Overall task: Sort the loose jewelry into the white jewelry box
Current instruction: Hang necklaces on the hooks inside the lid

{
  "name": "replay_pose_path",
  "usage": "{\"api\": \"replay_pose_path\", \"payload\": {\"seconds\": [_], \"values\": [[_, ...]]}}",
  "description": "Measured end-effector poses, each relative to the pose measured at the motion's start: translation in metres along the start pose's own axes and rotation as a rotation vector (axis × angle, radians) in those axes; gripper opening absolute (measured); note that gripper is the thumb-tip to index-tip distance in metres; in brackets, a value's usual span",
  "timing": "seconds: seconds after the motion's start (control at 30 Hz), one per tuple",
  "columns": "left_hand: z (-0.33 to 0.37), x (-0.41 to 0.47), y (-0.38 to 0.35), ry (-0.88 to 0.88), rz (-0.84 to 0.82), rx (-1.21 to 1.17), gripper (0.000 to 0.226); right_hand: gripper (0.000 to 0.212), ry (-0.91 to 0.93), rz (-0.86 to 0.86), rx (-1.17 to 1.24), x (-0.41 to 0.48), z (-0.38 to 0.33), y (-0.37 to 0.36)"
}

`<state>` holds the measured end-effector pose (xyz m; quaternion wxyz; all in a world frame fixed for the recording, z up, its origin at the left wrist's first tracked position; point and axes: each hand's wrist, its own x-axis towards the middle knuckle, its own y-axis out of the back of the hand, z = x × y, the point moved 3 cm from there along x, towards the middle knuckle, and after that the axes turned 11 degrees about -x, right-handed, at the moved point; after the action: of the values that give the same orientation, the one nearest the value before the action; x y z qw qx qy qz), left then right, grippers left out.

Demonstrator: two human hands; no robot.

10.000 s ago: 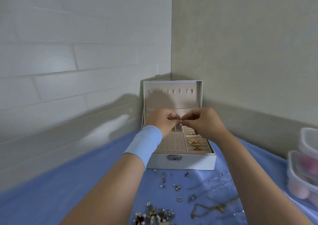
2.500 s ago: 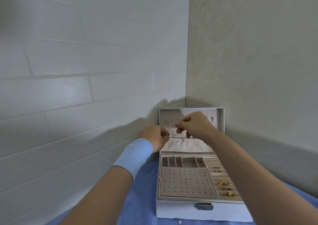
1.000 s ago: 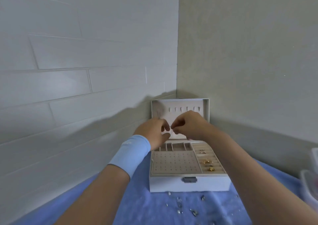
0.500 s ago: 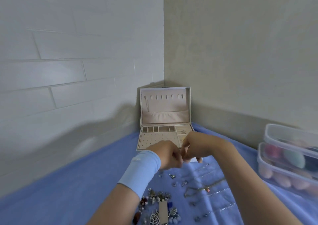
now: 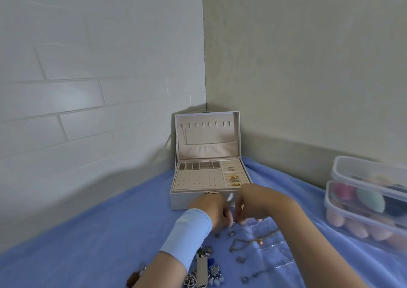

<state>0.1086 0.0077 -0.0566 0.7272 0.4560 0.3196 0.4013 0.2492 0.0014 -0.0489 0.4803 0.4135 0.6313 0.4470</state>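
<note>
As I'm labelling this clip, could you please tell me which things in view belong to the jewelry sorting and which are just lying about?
Job: open white jewelry box; loose jewelry on the blue cloth; gold pieces already in the box; left hand and right hand by the jewelry.
Lying about: two stacked clear containers of coloured items, at the right.

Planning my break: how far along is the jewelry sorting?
Done: a few gold pieces sit in the white jewelry box, and a chain hangs in its lid. In hand: left hand and right hand meet over the blue cloth; what they hold is unclear. Left: loose chains and a pile of pieces lie on it.
</note>
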Motion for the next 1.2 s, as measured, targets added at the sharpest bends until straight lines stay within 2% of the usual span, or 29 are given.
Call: {"api": "replay_pose_path", "payload": {"seconds": [0.13,0.27,0.37,0.5,0.6,0.83,1.07,1.2], "values": [[-0.014,-0.007,0.011,-0.006,0.041,-0.265,0.011,0.010,0.092,0.018,0.219,-0.008,-0.007,0.011],[-0.026,-0.005,0.028,0.025,0.089,-0.462,0.012,0.004,0.144,0.085,0.350,-0.006,-0.016,0.026],[-0.030,-0.006,0.042,0.006,0.108,-0.592,0.010,0.008,0.151,0.123,0.443,-0.005,-0.021,0.040],[-0.040,-0.004,0.062,-0.076,0.129,-0.737,0.011,0.004,0.136,0.225,0.494,0.004,-0.027,0.060],[-0.049,-0.004,0.073,-0.116,0.186,-0.789,0.011,0.011,0.137,0.223,0.508,0.012,-0.032,0.070],[-0.073,-0.004,0.095,-0.153,0.261,-0.707,0.010,0.014,0.184,0.187,0.545,0.031,-0.049,0.076],[-0.083,-0.004,0.104,-0.124,0.161,-0.496,0.009,0.014,0.192,0.181,0.589,0.042,-0.050,0.070],[-0.083,-0.004,0.103,-0.139,0.208,-0.567,0.014,0.016,0.217,0.130,0.607,0.047,-0.050,0.063]]}}
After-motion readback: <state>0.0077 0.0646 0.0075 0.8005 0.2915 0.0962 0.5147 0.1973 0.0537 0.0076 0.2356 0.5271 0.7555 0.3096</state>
